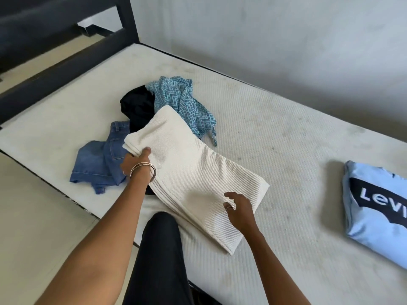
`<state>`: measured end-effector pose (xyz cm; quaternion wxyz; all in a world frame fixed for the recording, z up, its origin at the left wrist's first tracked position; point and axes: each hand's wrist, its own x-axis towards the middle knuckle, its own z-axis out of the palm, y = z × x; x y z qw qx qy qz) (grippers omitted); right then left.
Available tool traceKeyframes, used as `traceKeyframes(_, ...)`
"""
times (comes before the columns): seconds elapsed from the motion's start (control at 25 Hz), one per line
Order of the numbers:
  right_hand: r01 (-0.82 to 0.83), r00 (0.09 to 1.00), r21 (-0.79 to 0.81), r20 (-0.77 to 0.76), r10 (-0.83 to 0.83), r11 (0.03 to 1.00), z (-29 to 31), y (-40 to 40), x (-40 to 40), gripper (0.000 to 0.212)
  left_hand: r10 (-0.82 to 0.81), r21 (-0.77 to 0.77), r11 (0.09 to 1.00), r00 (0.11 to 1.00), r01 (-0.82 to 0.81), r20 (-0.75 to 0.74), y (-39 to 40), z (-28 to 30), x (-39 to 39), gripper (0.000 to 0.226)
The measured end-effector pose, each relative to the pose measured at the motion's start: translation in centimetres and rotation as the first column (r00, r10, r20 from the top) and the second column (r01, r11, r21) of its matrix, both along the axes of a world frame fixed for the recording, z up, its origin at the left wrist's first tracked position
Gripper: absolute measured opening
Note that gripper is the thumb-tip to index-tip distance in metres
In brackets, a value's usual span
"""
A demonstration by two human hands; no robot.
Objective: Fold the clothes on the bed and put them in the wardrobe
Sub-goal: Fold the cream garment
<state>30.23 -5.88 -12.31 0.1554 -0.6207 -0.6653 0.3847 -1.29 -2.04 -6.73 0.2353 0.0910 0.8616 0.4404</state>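
A cream ribbed garment [189, 168], folded into a long strip, lies across the white mattress [275, 133]. My left hand [136, 159], with bangles on the wrist, pinches the strip's far left edge, thumb on top. My right hand [239, 209] hovers with relaxed fingers over the strip's near end and holds nothing. Behind the strip lie blue denim shorts [97, 164], a black garment [138, 106] and a crumpled teal zigzag-patterned garment [182, 100]. A folded light-blue T-shirt [378, 208] with a dark logo sits at the right.
A dark bed frame [55, 69] runs along the mattress's far left end. A grey wall [264, 29] borders the bed at the back. The pale floor [33, 216] lies to the left. My knee in dark trousers [160, 249] rests at the mattress's near edge.
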Motion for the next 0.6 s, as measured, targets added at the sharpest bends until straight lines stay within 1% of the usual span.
traceKeyframes(0.04,0.008,1.000,0.022,-0.021,-0.008,1.000,0.5,0.0,0.4,0.030,0.008,-0.005,1.000,0.999,-0.008,-0.052,0.1,0.5,0.7,0.050)
traceKeyframes(0.12,0.047,0.998,0.048,-0.054,-0.044,0.998,1.8,0.2,1.3,0.027,0.012,-0.062,0.998,0.992,-0.020,-0.126,0.7,1.9,1.8,0.044)
traceKeyframes(0.2,0.094,0.992,0.053,-0.087,-0.089,0.994,2.9,0.2,2.2,0.023,0.025,-0.140,0.989,0.992,-0.042,-0.126,1.3,3.8,3.4,0.044)
traceKeyframes(0.28,0.125,0.985,0.058,-0.125,-0.117,0.990,3.9,0.1,3.0,0.022,-0.020,-0.188,0.982,0.990,-0.007,-0.141,2.0,5.4,5.1,0.049)
traceKeyframes(0.32,0.149,0.979,0.057,-0.148,-0.139,0.987,4.6,0.2,3.5,0.022,-0.086,-0.142,0.988,0.984,0.064,-0.156,2.3,6.4,6.4,0.049)
traceKeyframes(0.36,0.182,0.969,0.054,-0.180,-0.170,0.982,5.4,0.3,4.0,0.023,-0.183,-0.044,0.983,0.969,0.178,-0.169,2.7,7.2,7.8,0.047)
traceKeyframes(0.4,0.218,0.956,0.056,-0.214,-0.202,0.974,6.4,0.6,4.6,0.024,-0.302,0.086,0.942,0.932,0.324,-0.198,3.0,8.1,9.4,0.043)
traceKeyframes(0.48,0.268,0.927,0.064,-0.287,-0.240,0.961,8.6,1.6,5.7,0.025,-0.516,0.279,0.770,0.817,0.575,-0.257,3.0,10.4,12.5,0.030)
traceKeyframes(0.52,0.293,0.908,0.074,-0.333,-0.254,0.953,10.0,2.4,6.8,0.027,-0.595,0.372,0.667,0.762,0.646,-0.257,3.0,12.1,14.4,0.026)
traceKeyframes(0.56,0.315,0.885,0.081,-0.385,-0.261,0.946,11.4,3.3,7.7,0.032,-0.660,0.450,0.581,0.716,0.678,-0.227,3.1,13.8,16.0,0.026)
traceKeyframes(0.6,0.345,0.853,0.085,-0.443,-0.275,0.935,13.0,4.3,8.8,0.042,-0.717,0.520,0.504,0.670,0.690,-0.195,3.4,15.6,17.5,0.027)
